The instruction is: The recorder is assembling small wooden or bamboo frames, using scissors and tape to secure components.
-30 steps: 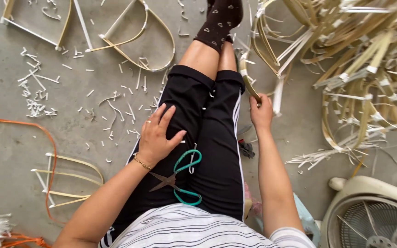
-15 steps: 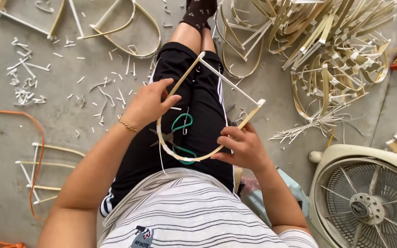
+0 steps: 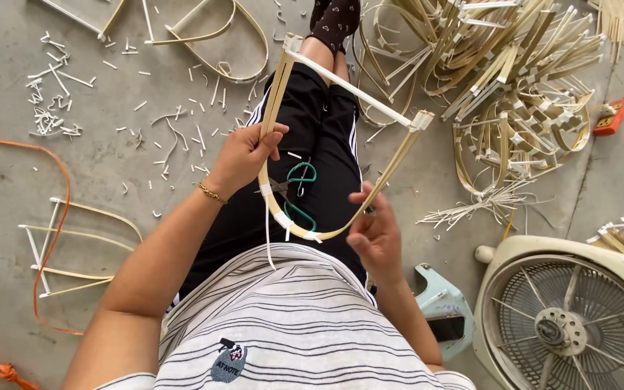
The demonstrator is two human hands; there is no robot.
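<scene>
Frame: bamboo frame (image 3: 341, 155), D-shaped, held over the lap; a bent strip forms the curve, and a straight white-wrapped bar runs from above the knees to the right corner.
Frame position: tilted, the curved bottom close to the striped shirt (image 3: 290, 318), the top end up near the socks (image 3: 335, 22).
Left hand: left hand (image 3: 243, 155) is closed around the left side strip, fingers curled over it and thumb against the inner edge.
Right hand: right hand (image 3: 375, 231) meets the lower right stretch of the curve; the fingers are loosely bent and partly spread, and I cannot tell whether they pinch the strip or only touch it.
Binding: white tape wraps (image 3: 283, 220) sit on the bottom curve between the two hands, with a loose white tail hanging toward the shirt.
Scissors: green-handled scissors (image 3: 294, 191) lie on the lap inside the frame's outline, touched by neither hand.
Risk: the bent strip looks sprung; if the right hand's light contact slips, it could flick open and loosen the corner joint. The hanging tail could also snag on the scissors.
Around: more frames (image 3: 204, 32) and offcuts on the concrete floor (image 3: 110, 166), a heap of strips (image 3: 500, 79) to the right, a fan (image 3: 568, 318) at lower right, an orange cord (image 3: 55, 217) at left.
</scene>
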